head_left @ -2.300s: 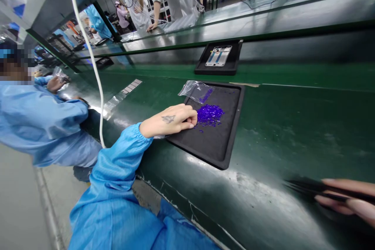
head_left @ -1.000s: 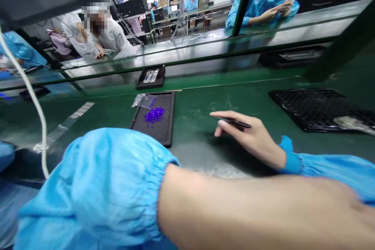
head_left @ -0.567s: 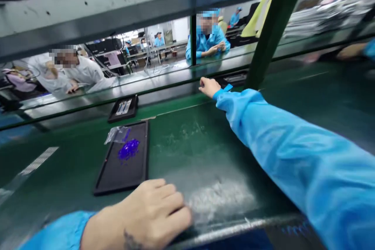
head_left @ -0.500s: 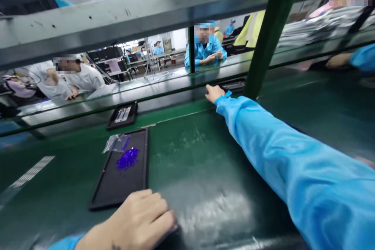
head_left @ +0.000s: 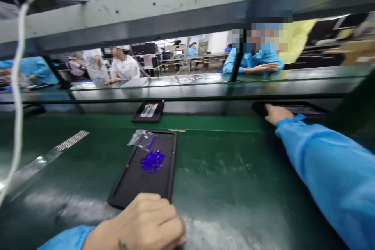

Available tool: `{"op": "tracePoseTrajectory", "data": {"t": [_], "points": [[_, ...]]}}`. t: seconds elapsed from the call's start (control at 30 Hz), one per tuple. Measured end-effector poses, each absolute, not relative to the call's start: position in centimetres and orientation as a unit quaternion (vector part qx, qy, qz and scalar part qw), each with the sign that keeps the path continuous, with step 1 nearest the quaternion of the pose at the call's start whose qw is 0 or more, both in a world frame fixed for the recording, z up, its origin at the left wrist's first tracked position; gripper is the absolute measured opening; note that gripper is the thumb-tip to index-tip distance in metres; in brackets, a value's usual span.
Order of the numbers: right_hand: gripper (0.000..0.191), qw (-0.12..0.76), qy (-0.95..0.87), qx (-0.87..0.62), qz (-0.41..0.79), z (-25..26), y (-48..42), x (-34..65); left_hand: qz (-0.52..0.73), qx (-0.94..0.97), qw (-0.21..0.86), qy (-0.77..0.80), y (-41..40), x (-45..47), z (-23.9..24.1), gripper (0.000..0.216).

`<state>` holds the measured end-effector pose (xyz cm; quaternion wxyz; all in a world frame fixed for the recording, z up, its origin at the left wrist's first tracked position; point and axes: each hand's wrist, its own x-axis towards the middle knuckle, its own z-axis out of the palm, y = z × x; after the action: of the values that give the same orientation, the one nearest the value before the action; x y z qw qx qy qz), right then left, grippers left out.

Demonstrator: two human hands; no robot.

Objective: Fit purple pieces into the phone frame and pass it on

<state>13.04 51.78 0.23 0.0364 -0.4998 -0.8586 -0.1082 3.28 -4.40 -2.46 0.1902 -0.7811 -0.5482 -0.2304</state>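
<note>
My right hand [head_left: 278,115], at the end of an outstretched blue sleeve, is closed on the near left edge of a black tray [head_left: 318,114] at the back right. Flat items in that tray are hard to make out. Low in the head view, my left hand [head_left: 146,220] is curled with the knuckles up; whatever its fingers hold is hidden. Just beyond it lies another black tray [head_left: 131,187] bearing a pile of small purple-blue pieces [head_left: 152,161]. A clear plastic bag [head_left: 140,139] overlaps this tray's far left corner.
A smaller black tray [head_left: 162,108] with pale strips [head_left: 149,110] sits farther back. To the left are a perforated strip [head_left: 72,140] and a hanging white cable [head_left: 18,78]. A metal shelf beam [head_left: 187,0] crosses overhead; a green post [head_left: 354,113] stands right. Co-workers sit beyond.
The view has swung left and levelled, so the scene sits farther right. More of the back right tray shows around my right hand. My left hand stays curled near the front.
</note>
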Motion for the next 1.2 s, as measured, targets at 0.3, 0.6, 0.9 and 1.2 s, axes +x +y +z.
{"op": "tracePoseTrajectory", "data": {"t": [0.3, 0.6, 0.9, 1.2], "points": [[0.033, 0.021, -0.94, -0.33, -0.087, -1.5, 44.9, 9.9, -0.174, -0.779, 0.199, -0.569, -4.4, 3.3, -1.5, 0.026], [0.033, 0.038, -0.964, -0.252, -0.078, 0.5, 37.9, 9.4, -0.139, -0.757, 0.243, -0.59, -4.7, 2.4, -1.4, 0.028], [0.033, 0.035, -0.975, -0.206, -0.08, 1.9, 35.5, 8.3, -0.134, -0.759, 0.256, -0.584, -4.5, 1.6, -2.0, 0.022], [0.03, 0.04, -0.995, -0.081, -0.053, 2.1, 27.8, 16.6, -0.111, -0.756, 0.263, -0.59, -4.8, 1.3, -2.1, 0.028]]}}
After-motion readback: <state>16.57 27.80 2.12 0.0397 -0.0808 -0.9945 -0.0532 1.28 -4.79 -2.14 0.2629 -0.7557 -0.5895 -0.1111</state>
